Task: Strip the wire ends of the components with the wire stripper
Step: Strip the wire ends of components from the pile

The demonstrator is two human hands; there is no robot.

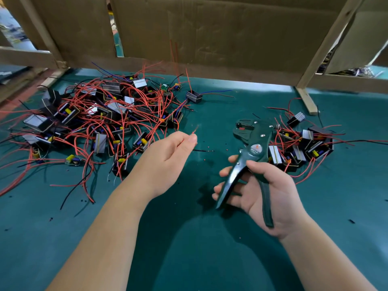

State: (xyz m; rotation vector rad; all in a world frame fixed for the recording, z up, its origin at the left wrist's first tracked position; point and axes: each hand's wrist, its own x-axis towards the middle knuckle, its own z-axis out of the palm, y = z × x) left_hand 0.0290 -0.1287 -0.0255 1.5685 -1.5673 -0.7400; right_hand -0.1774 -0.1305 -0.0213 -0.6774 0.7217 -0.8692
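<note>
Wire end [195, 130] pinched in your left hand [168, 156] faces the wire stripper [255, 141] gripped at three o'clock in your right hand [273, 192].

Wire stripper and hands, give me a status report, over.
Left hand pinches a red wire end. Right hand grips the wire stripper, handles spread, clear of the wire. Nothing between them.
</note>
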